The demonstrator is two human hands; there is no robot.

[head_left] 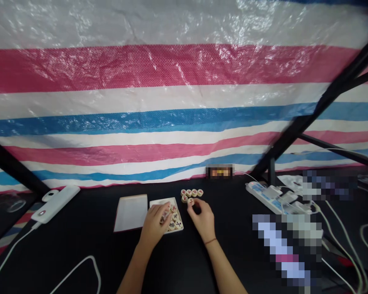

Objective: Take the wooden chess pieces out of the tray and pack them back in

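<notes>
My right hand point(205, 220) pinches a round Chinese chess piece point(190, 201) with a red character between thumb and fingers, at the black tabletop. Beside and behind that piece stand several red-character chess pieces point(194, 192), mostly in a row, with one point(184, 199) in front at its left end. My left hand point(155, 220) reaches over a white box tray point(179, 229), thumb and fingers apart around the pieces. Inside the tray lie several pieces with black and red characters, such as a black-character piece point(175, 216). My left hand covers part of the tray.
Left of the tray lies an open box lid point(131, 213). A white power strip point(55, 204) sits far left, and another with plugs point(265, 196) is at the right among white cables. A small dark box-shaped device point(220, 171) stands against the striped sheet point(141, 155).
</notes>
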